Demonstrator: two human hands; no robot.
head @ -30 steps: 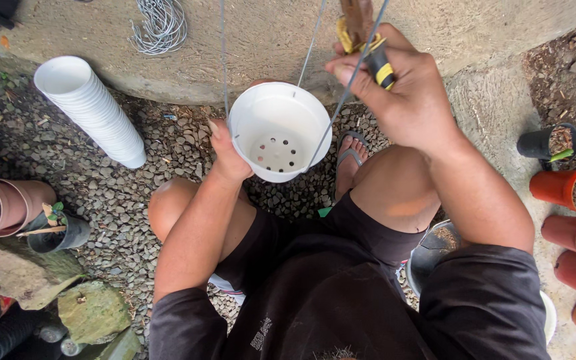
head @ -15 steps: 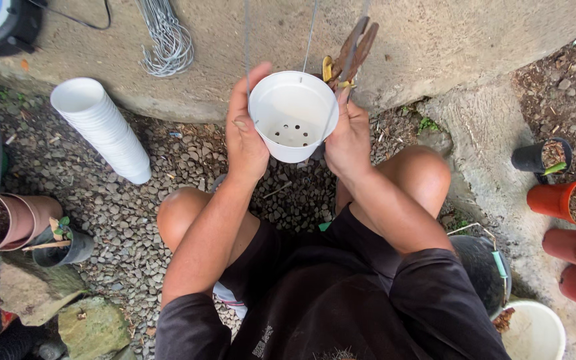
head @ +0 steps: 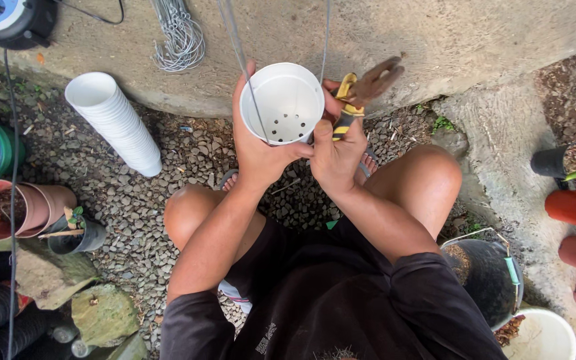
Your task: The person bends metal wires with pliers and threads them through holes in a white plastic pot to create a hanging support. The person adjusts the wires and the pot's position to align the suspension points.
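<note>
A white plastic pot [head: 287,100] with holes in its bottom is held up over my knees. My left hand [head: 259,148] wraps around its left side and underside. My right hand [head: 337,152] presses against the pot's right rim while gripping rusty pliers with yellow handles [head: 361,90], whose jaws point up and to the right. Two thin metal wires [head: 238,50] run from the pot's rim up out of view.
A stack of white pots [head: 116,124] lies on the gravel at left. A bundle of wire hangers [head: 180,37] rests on the concrete ledge. Terracotta and black pots [head: 573,200] stand at right; a black bucket [head: 495,280] sits by my right thigh. More pots [head: 8,213] crowd the left.
Both hands have closed in on the pot and lifted it nearer the ledge. My right hand came down from the wires to the pot's rim, still with the pliers.
</note>
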